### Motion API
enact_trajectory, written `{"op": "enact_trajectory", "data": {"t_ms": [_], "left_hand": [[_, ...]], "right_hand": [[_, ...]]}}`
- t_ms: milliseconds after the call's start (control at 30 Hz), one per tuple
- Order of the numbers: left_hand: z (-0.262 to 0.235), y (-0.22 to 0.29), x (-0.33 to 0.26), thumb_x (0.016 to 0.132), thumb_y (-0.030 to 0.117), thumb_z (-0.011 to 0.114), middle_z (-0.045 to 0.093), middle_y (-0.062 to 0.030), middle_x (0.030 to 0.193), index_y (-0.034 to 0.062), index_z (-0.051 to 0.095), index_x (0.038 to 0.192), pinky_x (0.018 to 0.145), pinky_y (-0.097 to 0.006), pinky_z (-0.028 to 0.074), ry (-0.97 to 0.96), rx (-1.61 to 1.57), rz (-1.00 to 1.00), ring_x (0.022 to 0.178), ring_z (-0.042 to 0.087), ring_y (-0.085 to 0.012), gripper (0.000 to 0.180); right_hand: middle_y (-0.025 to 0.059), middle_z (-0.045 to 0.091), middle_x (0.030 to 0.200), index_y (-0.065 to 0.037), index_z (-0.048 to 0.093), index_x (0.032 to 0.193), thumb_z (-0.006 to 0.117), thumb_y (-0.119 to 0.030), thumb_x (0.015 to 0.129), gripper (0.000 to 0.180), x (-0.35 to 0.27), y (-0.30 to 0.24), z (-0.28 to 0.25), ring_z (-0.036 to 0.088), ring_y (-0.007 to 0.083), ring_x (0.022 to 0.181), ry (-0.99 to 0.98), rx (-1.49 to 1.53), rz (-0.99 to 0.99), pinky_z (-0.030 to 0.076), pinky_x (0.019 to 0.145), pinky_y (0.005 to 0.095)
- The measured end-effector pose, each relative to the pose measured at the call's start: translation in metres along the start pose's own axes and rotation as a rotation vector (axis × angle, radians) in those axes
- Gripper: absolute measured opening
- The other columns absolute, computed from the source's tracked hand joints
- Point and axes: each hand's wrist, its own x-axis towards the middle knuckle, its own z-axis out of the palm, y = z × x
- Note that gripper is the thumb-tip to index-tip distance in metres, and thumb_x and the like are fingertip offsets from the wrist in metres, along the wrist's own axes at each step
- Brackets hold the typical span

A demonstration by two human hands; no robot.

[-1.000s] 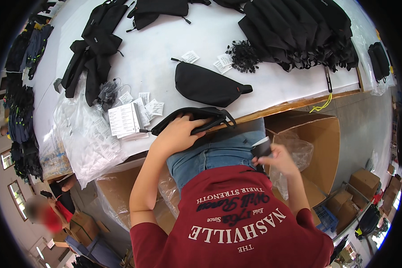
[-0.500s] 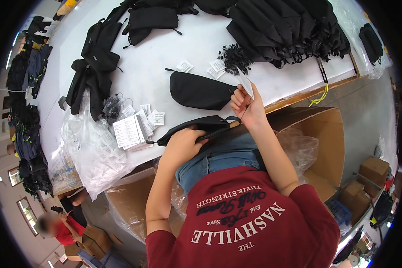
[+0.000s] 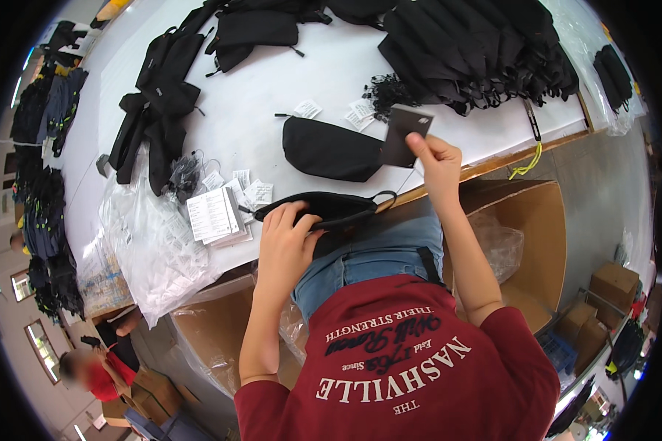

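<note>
the left hand (image 3: 285, 237) grips the near side of an open black zip pouch (image 3: 342, 208) at the front edge of the white table (image 3: 243, 132). the right hand (image 3: 441, 165) pinches a dark card (image 3: 403, 140), raised — it overlaps the end of a closed black pouch (image 3: 331, 149) in view, though i can't tell if they touch. stacked white cards (image 3: 215, 214) lie leftward.

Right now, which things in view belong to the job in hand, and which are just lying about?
In the job:
open black pouch, held by the left hand
dark card, in the right hand's fingers
probably the second black pouch and the stack of white printed cards

Apparently lying about:
hanging yellow cord
open cardboard box
blue crate
</note>
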Motion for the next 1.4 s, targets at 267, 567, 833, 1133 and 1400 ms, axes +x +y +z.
{"op": "enact_trajectory", "data": {"t_ms": [267, 567, 833, 1133, 1400], "left_hand": [[0.03, 0.003, -0.027, 0.072, 0.009, 0.076, 0.05, -0.0186, 0.124, 0.0078, 0.053, 0.113, 0.1, -0.045, 0.031, 0.228, -0.224, -0.187, 0.116, 0.046, -0.0363, 0.047], [0.034, -0.005, -0.016, 0.076, 0.017, 0.07, 0.061, -0.0049, 0.092, 0.0085, 0.063, 0.093, 0.091, -0.04, 0.034, 0.25, 0.006, 0.022, 0.101, 0.055, -0.025, 0.02], [-0.002, -0.023, 0.003, 0.084, 0.014, 0.067, 0.065, -0.0065, 0.088, 0.0036, 0.063, 0.088, 0.085, -0.032, 0.039, 0.245, -0.655, -0.224, 0.086, 0.059, -0.0212, 0.012], [-0.002, -0.108, 0.021, 0.071, 0.023, 0.075, 0.056, -0.0091, 0.099, 0.0097, 0.055, 0.101, 0.091, -0.04, 0.034, -0.072, 0.083, -0.36, 0.101, 0.047, -0.0293, 0.039], [-0.004, -0.099, 0.023, 0.08, 0.02, 0.069, 0.058, -0.0059, 0.083, 0.0065, 0.061, 0.08, 0.086, -0.04, 0.035, 0.132, -0.001, -0.329, 0.086, 0.052, -0.0265, 0.016]], "right_hand": [[0.0078, 0.056, 0.052, -0.01, 0.067, 0.063, 0.067, -0.034, 0.081, 0.03, -0.029, -0.009, 0.064, 0.055, 0.0252, 0.047, -0.736, -0.687, -0.656, 0.04, 0.048, 0.0342], [0.0079, 0.055, 0.049, -0.012, 0.067, 0.073, 0.061, -0.044, 0.084, 0.034, -0.027, -0.006, 0.06, 0.056, 0.0248, 0.047, -0.998, -1.012, -0.755, 0.041, 0.051, 0.0347], [0.0065, 0.054, 0.052, -0.01, 0.058, 0.072, 0.072, -0.036, 0.074, 0.03, -0.021, -0.001, 0.047, 0.057, 0.028, 0.054, -1.063, -0.863, -0.858, 0.045, 0.057, 0.037], [0.0037, 0.052, 0.049, -0.013, 0.056, 0.062, 0.071, -0.031, 0.076, 0.028, -0.021, -0.003, 0.049, 0.055, 0.0237, 0.051, -1.079, -0.842, -0.947, 0.042, 0.055, 0.0349], [0.0046, 0.052, 0.049, -0.013, 0.057, 0.062, 0.07, -0.031, 0.077, 0.026, -0.011, -0.011, 0.049, 0.057, 0.0239, 0.053, -1.055, -0.883, -0.948, 0.042, 0.056, 0.0347]]}}
